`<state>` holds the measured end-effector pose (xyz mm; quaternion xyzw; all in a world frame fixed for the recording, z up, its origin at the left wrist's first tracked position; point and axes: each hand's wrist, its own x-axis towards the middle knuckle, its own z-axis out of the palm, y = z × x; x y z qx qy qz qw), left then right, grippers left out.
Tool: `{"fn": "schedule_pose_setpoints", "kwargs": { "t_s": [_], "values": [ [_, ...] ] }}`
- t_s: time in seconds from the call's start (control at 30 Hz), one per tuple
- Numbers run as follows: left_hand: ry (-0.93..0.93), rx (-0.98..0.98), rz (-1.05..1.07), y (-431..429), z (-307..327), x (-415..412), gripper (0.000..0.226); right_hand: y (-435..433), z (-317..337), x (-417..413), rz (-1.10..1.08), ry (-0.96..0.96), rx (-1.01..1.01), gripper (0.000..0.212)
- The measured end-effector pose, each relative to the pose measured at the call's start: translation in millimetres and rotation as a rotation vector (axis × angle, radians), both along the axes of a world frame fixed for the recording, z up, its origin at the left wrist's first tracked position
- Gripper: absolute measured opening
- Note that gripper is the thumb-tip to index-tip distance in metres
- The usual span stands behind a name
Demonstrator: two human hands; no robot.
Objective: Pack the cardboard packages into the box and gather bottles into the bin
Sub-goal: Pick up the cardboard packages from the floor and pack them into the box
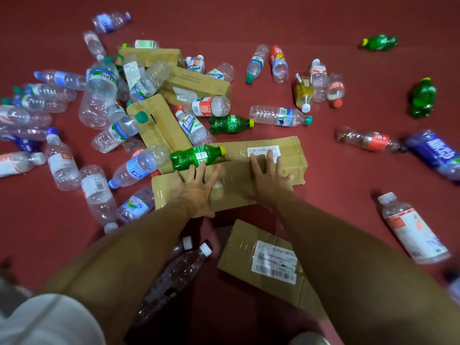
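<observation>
Lifting prep: left hand (196, 188) and right hand (268, 178) lie spread flat on the long cardboard package (234, 181) on the floor (323, 70). Green bottle (196, 155) sits at its far left corner (likely rolls), so nudge it off, then grip under both ends.

Both hands are resting flat, fingers spread, on a long package (234, 180) lying on the red floor (323, 215). The left hand (196, 188) is pressing near its left end, fingertips just beside a green bottle (196, 155) lying across the far edge. The right hand (267, 178) is partly covering a barcode label (261, 149). A second package (249, 247) is lying nearer, partly under the right forearm. Clear bottles (99, 95) are lying scattered around.
</observation>
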<state>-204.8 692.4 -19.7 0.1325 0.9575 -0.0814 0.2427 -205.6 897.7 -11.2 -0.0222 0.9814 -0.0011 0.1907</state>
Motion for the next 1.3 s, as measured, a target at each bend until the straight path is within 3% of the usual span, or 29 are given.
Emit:
{"fn": "schedule_pose_setpoints", "kwargs": {
  "t_s": [0.33,0.63,0.87,1.03,1.3],
  "values": [
    [0.087,0.107,0.034,11.8,-6.1,2.4,0.137,18.1,6.8,20.7,-0.157,-0.058,-0.121,0.104],
    [0.068,0.203,-0.063,70.0,14.0,-6.9,0.135,83.4,14.3,84.2,-0.361,-0.168,-0.29,0.134],
    [0.113,0.198,-0.038,60.9,4.4,-2.2,0.138,73.9,-2.5,121.2,-0.084,-0.476,-0.264,0.138],
    [0.084,0.217,-0.001,48.2,7.2,0.3,0.137,47.3,-9.8,119.0,0.029,-0.546,-0.195,0.143],
    [0.068,0.205,0.014,46.7,4.6,-2.8,0.138,25.7,-21.7,128.8,0.163,-0.483,-0.142,0.155]
  ]
}}
